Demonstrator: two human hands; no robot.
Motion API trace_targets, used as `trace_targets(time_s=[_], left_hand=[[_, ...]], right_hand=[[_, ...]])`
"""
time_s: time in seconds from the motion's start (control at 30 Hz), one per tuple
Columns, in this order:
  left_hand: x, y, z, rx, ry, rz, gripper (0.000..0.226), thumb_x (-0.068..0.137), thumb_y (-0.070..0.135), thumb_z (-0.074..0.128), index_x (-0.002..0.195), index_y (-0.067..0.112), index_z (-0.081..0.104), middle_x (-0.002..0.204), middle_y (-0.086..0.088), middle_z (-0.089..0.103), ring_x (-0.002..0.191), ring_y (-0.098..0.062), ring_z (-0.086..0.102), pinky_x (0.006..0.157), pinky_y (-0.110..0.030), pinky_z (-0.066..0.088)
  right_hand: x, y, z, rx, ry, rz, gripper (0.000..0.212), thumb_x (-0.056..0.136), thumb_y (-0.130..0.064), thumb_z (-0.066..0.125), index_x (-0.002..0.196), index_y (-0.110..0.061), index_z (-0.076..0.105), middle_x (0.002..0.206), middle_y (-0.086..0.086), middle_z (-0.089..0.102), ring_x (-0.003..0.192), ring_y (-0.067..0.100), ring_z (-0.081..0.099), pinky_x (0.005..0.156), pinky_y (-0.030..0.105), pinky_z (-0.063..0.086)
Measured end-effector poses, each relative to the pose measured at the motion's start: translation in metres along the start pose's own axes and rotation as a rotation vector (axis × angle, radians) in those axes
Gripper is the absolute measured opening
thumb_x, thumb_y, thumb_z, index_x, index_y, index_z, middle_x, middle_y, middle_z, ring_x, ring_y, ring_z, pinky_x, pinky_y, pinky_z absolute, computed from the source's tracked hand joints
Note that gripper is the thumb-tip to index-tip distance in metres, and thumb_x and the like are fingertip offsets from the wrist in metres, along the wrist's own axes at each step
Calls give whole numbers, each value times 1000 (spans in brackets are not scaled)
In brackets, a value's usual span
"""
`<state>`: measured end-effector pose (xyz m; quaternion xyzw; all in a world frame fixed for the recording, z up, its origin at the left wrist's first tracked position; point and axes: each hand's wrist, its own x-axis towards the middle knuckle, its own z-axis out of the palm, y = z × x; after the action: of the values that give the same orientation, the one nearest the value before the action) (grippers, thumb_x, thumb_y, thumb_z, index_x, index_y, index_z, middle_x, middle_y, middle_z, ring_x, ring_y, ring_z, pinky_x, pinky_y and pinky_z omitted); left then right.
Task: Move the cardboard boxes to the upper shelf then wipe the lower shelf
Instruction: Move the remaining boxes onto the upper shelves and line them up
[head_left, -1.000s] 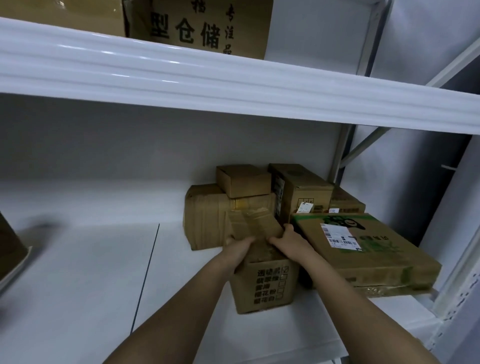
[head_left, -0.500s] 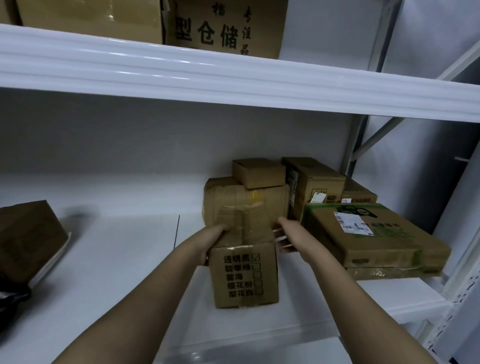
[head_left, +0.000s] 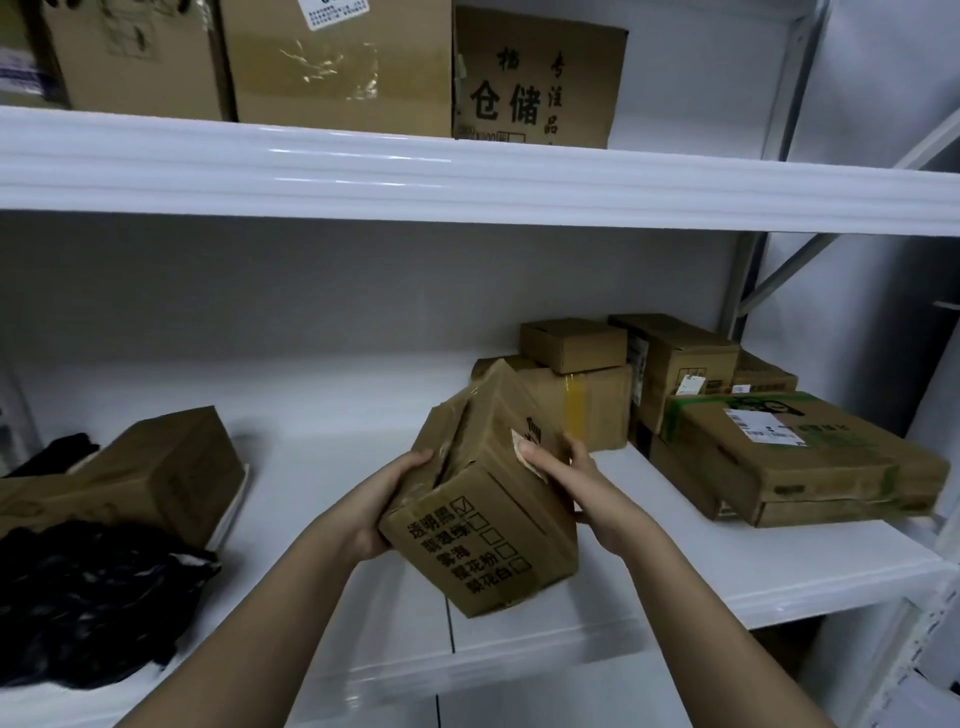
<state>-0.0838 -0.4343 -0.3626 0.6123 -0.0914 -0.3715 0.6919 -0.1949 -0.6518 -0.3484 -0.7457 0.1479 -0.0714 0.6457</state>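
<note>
White lower shelf (head_left: 779, 566) half cleared; left hand (head_left: 382, 501) and right hand (head_left: 576, 480) grip opposite sides of tilted cardboard box (head_left: 488, 514), lifted clear, likely bound for upper shelf (head_left: 467, 176).

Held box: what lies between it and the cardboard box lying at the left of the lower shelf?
Head view: only bare white lower shelf between the held box and the left box.

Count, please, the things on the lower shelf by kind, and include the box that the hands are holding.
Cardboard box held by left hand and right hand: 1
Cardboard boxes resting on the lower shelf: at least 6; the right pile may hide more
Black cloth: 1
Total: at least 8
</note>
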Motion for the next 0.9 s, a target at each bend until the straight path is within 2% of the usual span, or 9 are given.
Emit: trace_targets(time_s=[0.13,0.23,0.3,0.37,0.47,0.53,0.63,0.77,0.9], left_hand=[[-21,5,-11,99,-11,83,49,83,56,57,112,18,65,95,-9,72,79,-22,69,64,-31,54],[-34,14,-8,133,52,232,54,90,48,54,140,35,37,105,-2,71,91,-21,69,74,-35,55],[-47,25,-2,154,65,338,55,93,42,51,141,47,26,101,2,73,93,-20,70,80,-38,56],[-62,36,12,243,24,410,30,96,42,42,125,38,50,90,7,75,83,-14,72,67,-30,58],[-82,48,37,358,-18,497,38,97,47,34,99,27,66,85,7,74,76,-10,72,57,-21,54],[-91,55,53,349,-41,550,40,95,53,34,103,26,62,88,6,74,81,-11,71,60,-22,55],[-108,68,79,260,-106,619,42,93,56,35,86,30,67,81,3,74,74,-12,71,56,-22,55],[-130,79,113,200,-171,685,50,91,59,33,73,33,72,75,5,72,70,-9,70,54,-21,53],[-150,86,136,151,-248,787,63,77,76,33,95,33,74,95,0,74,91,-13,70,67,-22,56]], right_hand=[[-19,-13,20,7,97,-122,77,78,-61,61,145,-33,33,145,0,34,125,22,45,106,40,41],[-33,-28,18,13,196,-239,35,98,-31,49,132,-27,51,126,-5,49,102,4,52,77,14,48],[-45,-40,13,48,188,-279,28,99,-20,43,122,-24,58,110,-10,56,91,1,55,60,8,46],[-59,-50,9,98,186,-324,28,99,-18,41,116,-22,62,106,-6,61,88,5,60,59,11,47],[-80,-63,-1,161,189,-434,32,99,-24,36,117,-23,62,113,-2,64,93,7,62,72,21,49],[-93,-70,-8,158,152,-521,41,97,-44,35,127,-29,58,129,-4,59,113,8,58,89,29,46],[-112,-83,-19,132,36,-608,77,70,-82,48,137,-43,45,140,-10,51,129,12,49,102,38,41],[-131,-106,-33,116,-2,-663,89,51,-79,70,133,-54,43,134,-12,56,121,17,57,97,42,47],[-154,-136,-41,196,53,-664,72,59,-65,72,126,-48,54,109,-16,69,99,9,69,70,24,57]])
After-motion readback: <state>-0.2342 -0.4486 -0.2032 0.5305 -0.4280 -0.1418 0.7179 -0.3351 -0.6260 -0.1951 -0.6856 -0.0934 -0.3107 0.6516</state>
